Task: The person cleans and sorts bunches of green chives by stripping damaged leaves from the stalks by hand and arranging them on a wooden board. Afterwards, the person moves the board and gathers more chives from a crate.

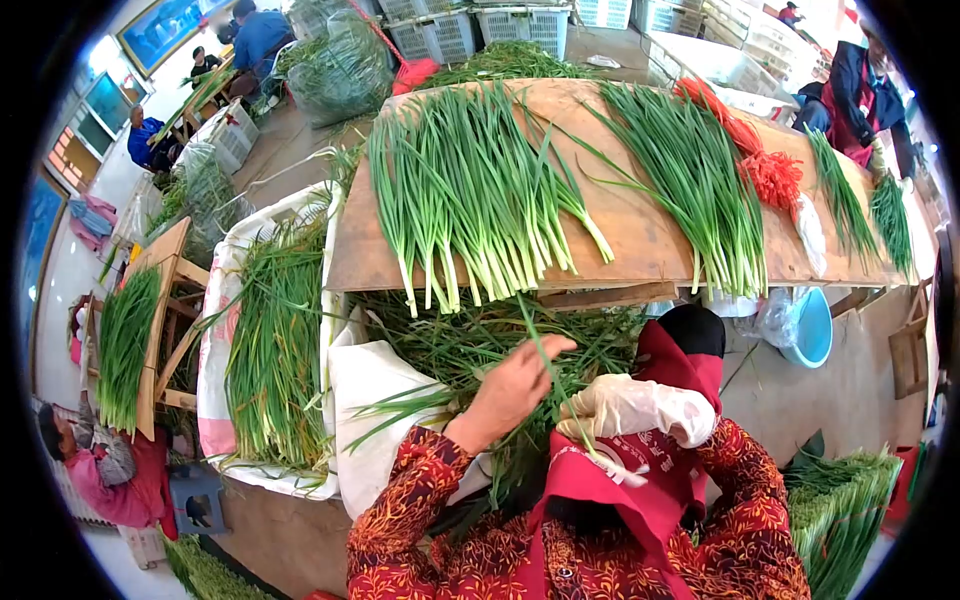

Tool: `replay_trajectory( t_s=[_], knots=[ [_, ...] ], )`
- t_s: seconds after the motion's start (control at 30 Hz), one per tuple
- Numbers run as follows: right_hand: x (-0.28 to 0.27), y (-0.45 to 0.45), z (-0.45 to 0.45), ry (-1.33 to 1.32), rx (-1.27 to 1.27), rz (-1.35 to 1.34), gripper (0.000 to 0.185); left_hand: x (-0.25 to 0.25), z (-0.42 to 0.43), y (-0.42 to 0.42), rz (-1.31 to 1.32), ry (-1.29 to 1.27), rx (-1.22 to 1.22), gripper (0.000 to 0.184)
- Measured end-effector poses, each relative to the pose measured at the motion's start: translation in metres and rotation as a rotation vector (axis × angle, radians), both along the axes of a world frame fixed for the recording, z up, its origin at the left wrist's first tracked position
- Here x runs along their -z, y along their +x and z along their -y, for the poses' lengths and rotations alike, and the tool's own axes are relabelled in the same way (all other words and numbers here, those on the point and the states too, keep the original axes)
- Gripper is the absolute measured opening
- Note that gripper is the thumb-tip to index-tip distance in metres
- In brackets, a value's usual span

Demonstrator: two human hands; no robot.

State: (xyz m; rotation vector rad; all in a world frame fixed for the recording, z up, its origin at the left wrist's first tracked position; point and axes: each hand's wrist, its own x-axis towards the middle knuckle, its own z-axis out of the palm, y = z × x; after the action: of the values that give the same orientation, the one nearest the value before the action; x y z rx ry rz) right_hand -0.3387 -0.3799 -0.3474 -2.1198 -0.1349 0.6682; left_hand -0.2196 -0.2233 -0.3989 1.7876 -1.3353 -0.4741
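My left hand [510, 392], bare, is above my lap with its fingers drawn together around a long green leaf of garlic chives [531, 325]. Close by on the right, my right hand [625, 408] wears a pale glove and is closed on the lower part of the chives, whose whitish stalk ends [612, 464] stick out below it over my red apron [655, 462]. The glove hides most of its fingers. Loose, tangled leaves [480, 335] lie in front of my hands and under the board's edge.
A wooden board [610, 240] ahead carries a wide row of trimmed chives [465, 190] and another bundle [690, 180], beside red ties [770, 178]. Left stands a white crate [335, 470] of untrimmed chives [275, 350]. A blue bucket [808, 330] is at right. Other people work around.
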Motion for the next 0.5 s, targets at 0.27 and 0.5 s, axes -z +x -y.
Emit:
replay_trajectory(
  t_s=[0.27, 0.5],
  knots=[
    [-0.004, -0.012, -0.002, 0.169, -0.088, -0.201, 0.029, 0.026, -0.015, -0.012, -1.171, -0.03, 0.024, 0.035],
    [0.044, -0.009, 0.007, -0.259, -0.051, 0.126, 0.027, 0.013, -0.031, 0.01, -1.065, 0.092, -0.216, 0.028]
  ],
)
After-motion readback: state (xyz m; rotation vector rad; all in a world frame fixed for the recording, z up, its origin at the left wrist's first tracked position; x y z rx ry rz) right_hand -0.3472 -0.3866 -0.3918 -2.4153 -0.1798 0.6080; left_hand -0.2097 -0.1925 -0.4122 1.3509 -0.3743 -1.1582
